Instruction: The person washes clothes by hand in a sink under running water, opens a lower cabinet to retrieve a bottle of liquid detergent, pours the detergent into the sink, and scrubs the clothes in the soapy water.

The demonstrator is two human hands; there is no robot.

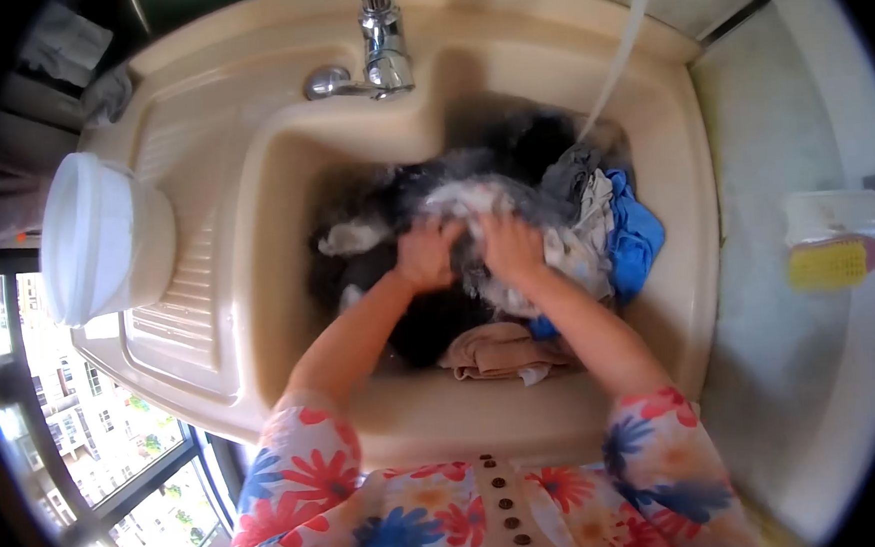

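Both of my hands are down in the basin of a beige sink [692,258], side by side on a wet, pale cloth [473,196]. The fingers of my left hand [431,254] and my right hand [509,244] curl into this cloth, their tips partly hidden by it and by water. Dark clothes [431,329] lie in the water around them. On the right side are a blue cloth [635,231] and a grey cloth [568,170]; a brown cloth [497,352] rests near the front edge.
A chrome faucet [384,51] stands at the back. White tubing [624,51] runs down into the basin from above. On the ribbed drainboard [198,288] at the left is a white bucket [104,234]. A yellow brush [828,265] is by the right wall; a window is at lower left.
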